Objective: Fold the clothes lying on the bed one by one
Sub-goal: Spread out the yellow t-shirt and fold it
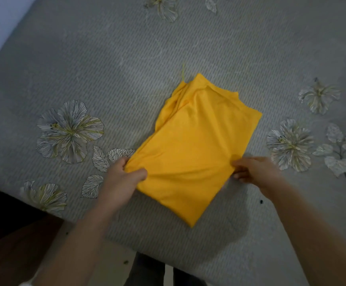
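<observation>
- Yellow cloth [192, 149] lies folded on the bed [106, 65], about the middle of the view, close to the near edge.
- Left hand [122, 178] is on the cloth's near-left corner, thumb on top and fingers tucked under, pinching the fabric.
- Right hand [256, 172] is over at the right edge, fingers curled in against the hem and nipping it.
- So the cloth sits right between the two hands, its near end spanning from one to the other.
- Its long axis runs on a slant, from near-left up to far-right.
- The near end is smooth and comes to a point toward the person; the far end is bunched, with layers showing along the left side.
- A thin yellow thread [183, 71] sticks out past the far end.
- The grey sheet shows printed flowers [71, 131] on either side of the cloth.
</observation>
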